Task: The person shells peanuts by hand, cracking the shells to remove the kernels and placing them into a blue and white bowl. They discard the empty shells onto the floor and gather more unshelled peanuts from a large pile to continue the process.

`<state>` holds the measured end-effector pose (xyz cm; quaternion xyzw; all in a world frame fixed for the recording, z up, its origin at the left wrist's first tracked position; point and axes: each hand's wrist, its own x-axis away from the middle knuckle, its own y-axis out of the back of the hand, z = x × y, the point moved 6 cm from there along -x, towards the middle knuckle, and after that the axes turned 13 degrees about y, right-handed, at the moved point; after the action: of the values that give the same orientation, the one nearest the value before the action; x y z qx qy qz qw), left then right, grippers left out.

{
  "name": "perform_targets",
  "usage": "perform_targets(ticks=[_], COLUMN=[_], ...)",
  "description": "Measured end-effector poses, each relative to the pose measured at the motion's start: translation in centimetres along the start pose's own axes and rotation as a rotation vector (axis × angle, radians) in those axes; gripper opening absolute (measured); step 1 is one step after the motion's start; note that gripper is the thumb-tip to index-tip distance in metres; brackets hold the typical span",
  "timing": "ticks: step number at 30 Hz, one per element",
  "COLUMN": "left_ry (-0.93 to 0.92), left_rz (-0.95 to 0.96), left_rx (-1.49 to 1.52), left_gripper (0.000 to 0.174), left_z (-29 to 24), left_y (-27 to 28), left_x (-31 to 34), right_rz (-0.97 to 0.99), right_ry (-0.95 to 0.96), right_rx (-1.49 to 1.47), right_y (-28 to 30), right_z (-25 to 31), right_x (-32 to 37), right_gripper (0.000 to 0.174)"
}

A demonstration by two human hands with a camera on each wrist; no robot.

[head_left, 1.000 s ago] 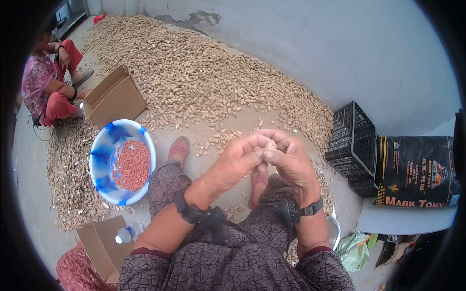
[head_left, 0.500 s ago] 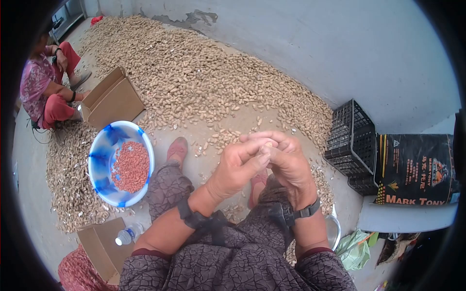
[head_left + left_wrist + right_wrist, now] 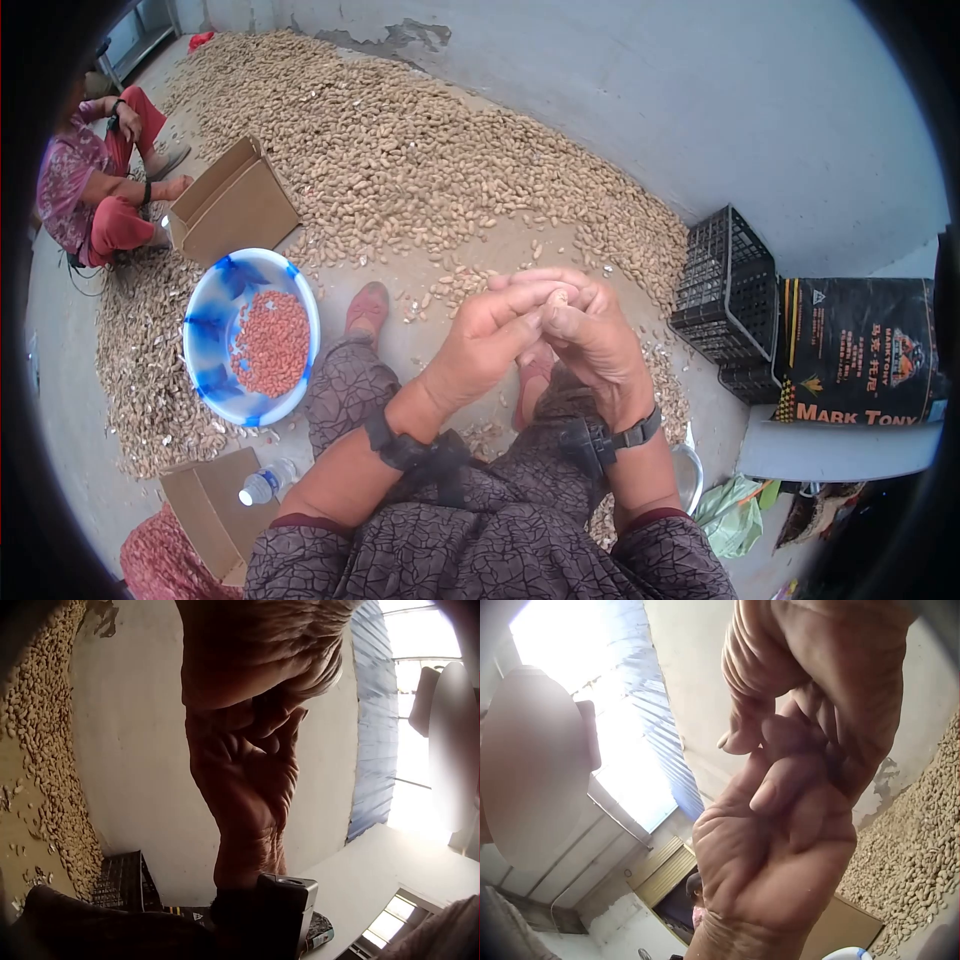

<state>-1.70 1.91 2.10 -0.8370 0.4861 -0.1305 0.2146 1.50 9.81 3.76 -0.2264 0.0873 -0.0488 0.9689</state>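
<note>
Fingertips of both hands meet in front of the lap in the head view. The left hand [image 3: 478,345] bends its fingers and thumb toward a small pale peanut [image 3: 559,297], mostly covered by fingers. From the other side the right hand [image 3: 603,345] pinches it between thumb and fingers. In the left wrist view the left hand [image 3: 262,656] is above and the right hand [image 3: 247,791] below, with fingers touching. The right wrist view has the right hand [image 3: 832,671] above the left hand [image 3: 772,847]; the peanut cannot be made out there.
A blue-and-white basin [image 3: 200,365] of reddish shelled peanuts [image 3: 272,345] stands left of the legs. Beyond lies a large heap of unshelled peanuts [image 3: 400,150]. A cardboard box [image 3: 235,205] is beside a seated person [image 3: 80,185]; black crates [image 3: 722,285] are at the right.
The fingers have closed farther over the peanut, which showed more plainly a second ago, and the left fingers lie closer across the right ones. The seated person's hand has come into view beside the box.
</note>
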Motion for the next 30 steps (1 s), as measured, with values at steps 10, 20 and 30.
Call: perform_targets(ticks=[10, 20, 30], left_ry=[-0.016, -0.143, -0.105], left_rz=[0.038, -0.16, -0.132], left_rx=[0.092, -0.196, 0.023], left_gripper=[0.037, 0.031, 0.028], left_z=[0.0, -1.2, -0.5], left_y=[-0.3, -0.3, 0.2], left_x=[0.2, 0.4, 0.1], right_rz=[-0.052, -0.04, -0.033], right_ry=[0.031, 0.058, 0.047], right_rx=[0.035, 0.047, 0.031], right_y=[0.2, 0.3, -0.9], right_z=[0.1, -0.4, -0.1], right_x=[0.2, -0.8, -0.6], right_gripper=[0.036, 0.032, 0.038])
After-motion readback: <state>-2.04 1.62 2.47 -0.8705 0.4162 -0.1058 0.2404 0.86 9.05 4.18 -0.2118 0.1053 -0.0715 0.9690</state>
